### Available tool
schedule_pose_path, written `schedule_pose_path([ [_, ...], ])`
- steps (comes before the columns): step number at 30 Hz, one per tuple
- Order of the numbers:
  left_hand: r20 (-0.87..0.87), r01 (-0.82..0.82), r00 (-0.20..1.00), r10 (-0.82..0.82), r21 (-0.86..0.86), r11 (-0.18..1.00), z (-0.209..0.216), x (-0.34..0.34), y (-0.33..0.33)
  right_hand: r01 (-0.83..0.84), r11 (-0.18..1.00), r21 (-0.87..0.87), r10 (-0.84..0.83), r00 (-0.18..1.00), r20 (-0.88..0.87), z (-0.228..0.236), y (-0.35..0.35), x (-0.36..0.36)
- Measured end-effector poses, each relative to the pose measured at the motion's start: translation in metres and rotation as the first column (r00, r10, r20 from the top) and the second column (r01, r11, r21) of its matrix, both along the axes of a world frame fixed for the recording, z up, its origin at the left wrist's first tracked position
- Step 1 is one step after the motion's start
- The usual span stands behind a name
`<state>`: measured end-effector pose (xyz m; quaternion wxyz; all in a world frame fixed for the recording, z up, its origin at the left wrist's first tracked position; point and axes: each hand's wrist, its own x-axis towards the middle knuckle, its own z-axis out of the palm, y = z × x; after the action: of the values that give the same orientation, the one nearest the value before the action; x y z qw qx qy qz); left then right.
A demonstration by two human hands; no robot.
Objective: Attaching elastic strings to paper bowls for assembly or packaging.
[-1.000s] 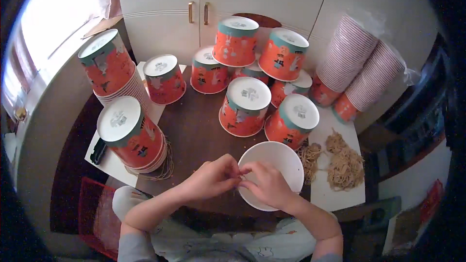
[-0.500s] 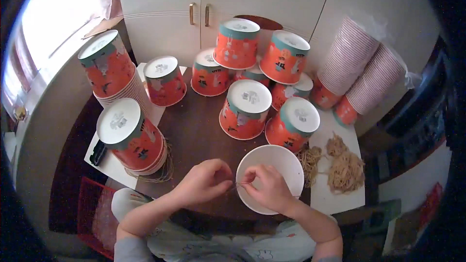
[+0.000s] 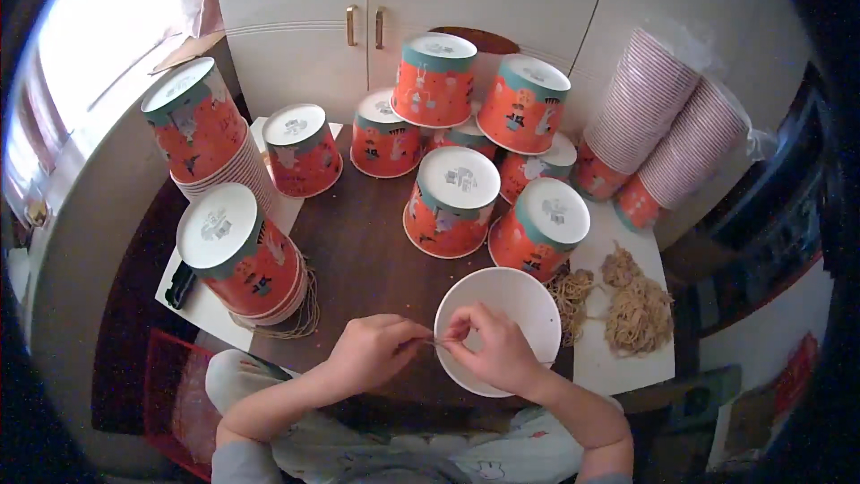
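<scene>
Near the table's front edge, my left hand (image 3: 376, 351) is closed in a pinch, its fingertips almost meeting those of my right hand. Over the white bowl (image 3: 503, 283), which is round and open at the top, my right hand (image 3: 491, 350) pinches too. A thin strand (image 3: 434, 342) runs between the two sets of fingertips; it looks like twine, but most of it is hidden by the fingers. To the right of the bowl lie a tan tangle of twine (image 3: 573, 296) and a bigger tan heap of twine (image 3: 638, 314).
Upside-down orange paper buckets (image 3: 452, 224) with green bands and white bases stand across the table. At the left, another bucket (image 3: 246, 260) has twine loops around its rim. Tall nested bucket stacks (image 3: 640, 99) lean at the back right. A red basket (image 3: 175, 394) is at lower left.
My left hand has turned flatter, its fingers now reaching toward the right fingertips. The right hand stays over the bowl, its pinch nearly unchanged.
</scene>
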<state>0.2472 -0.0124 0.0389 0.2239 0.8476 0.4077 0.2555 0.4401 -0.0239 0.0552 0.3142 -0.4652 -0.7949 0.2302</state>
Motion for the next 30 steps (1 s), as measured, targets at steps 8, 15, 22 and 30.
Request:
schedule_pose_path([
  [8,0.324,0.077,0.945,-0.040,-0.103,0.992,0.008,0.002,-0.001,-0.007,0.996,-0.085,-0.002,0.995,-0.102,-0.001,0.001,0.000],
  [15,0.387,0.099,0.921,-0.047,-0.115,0.988,-0.006,0.009,0.004,-0.029,0.996,-0.079,0.021,0.994,-0.104,-0.003,0.001,0.001],
  [22,0.330,0.064,0.942,-0.059,-0.002,0.998,-0.009,0.011,0.003,-0.020,0.998,-0.052,0.016,0.997,-0.082,-0.003,0.001,0.001],
  [30,0.326,-0.003,0.944,0.057,-0.163,0.987,-0.006,0.012,0.001,-0.021,0.997,-0.078,0.015,0.997,-0.078,-0.003,0.001,0.001],
])
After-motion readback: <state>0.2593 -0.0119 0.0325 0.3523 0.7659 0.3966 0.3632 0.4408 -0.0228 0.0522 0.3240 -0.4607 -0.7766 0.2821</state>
